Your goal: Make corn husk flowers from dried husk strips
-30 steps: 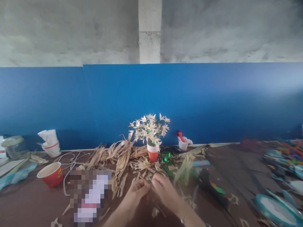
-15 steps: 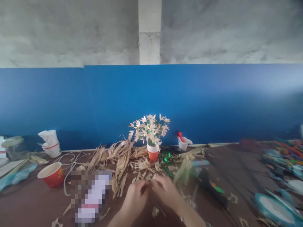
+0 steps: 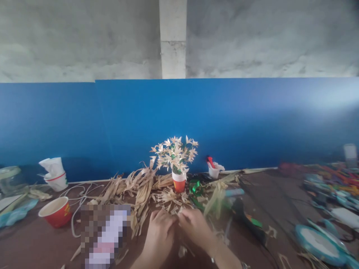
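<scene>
My left hand (image 3: 160, 228) and my right hand (image 3: 195, 227) meet low in the middle of the view, fingers curled and fingertips pinched close together. Whatever lies between the fingertips is too small and hidden to name. Just beyond them spread dried corn husk pieces (image 3: 168, 198), pale and narrow. Behind these stands a bunch of cream husk flowers (image 3: 176, 153) on green stems, upright in a red and white paper cup (image 3: 178, 183). Small husk scraps (image 3: 182, 251) lie on the brown table between my wrists.
A red paper cup (image 3: 56, 212) stands at the left near a white cord (image 3: 77, 220). Long husks (image 3: 143, 186) pile left of centre beside a blurred-out object (image 3: 106, 239). To the right are green ribbon (image 3: 196, 186), a dark glue-gun-like tool (image 3: 246, 220) and a teal ribbon roll (image 3: 319, 241).
The view has shifted slightly, so the table things sit a little further left. My left hand has rolled over a little, its back now more toward me; both hands stay together.
</scene>
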Action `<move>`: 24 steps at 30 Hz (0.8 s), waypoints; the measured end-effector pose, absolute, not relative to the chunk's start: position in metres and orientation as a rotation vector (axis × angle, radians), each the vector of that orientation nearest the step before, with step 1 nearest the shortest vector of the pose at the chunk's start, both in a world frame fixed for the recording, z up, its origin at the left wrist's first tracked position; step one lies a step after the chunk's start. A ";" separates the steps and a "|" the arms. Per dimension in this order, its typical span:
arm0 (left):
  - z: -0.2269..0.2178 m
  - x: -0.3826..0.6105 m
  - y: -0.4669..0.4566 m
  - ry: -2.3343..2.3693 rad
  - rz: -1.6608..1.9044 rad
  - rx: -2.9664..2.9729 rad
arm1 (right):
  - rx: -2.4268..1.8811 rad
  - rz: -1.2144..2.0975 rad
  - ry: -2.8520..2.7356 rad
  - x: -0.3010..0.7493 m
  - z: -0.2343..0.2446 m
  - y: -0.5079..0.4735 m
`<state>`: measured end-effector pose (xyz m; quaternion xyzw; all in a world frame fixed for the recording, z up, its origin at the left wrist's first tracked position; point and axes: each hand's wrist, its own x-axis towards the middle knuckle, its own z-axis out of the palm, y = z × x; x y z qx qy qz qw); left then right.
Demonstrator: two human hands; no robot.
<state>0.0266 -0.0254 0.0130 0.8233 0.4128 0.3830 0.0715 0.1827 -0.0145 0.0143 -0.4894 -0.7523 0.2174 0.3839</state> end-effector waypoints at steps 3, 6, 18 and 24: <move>0.013 0.027 -0.027 1.242 1.194 2.481 | -1.291 0.693 -1.735 0.183 0.018 -0.014; 0.011 0.030 -0.026 1.254 1.171 2.250 | -1.273 0.886 -1.618 0.185 0.022 -0.013; 0.017 0.037 -0.021 1.057 1.058 1.427 | -1.133 0.987 -1.487 0.180 0.021 -0.012; 0.009 0.038 -0.019 1.092 1.085 1.465 | -1.181 0.901 -1.507 0.176 0.021 -0.014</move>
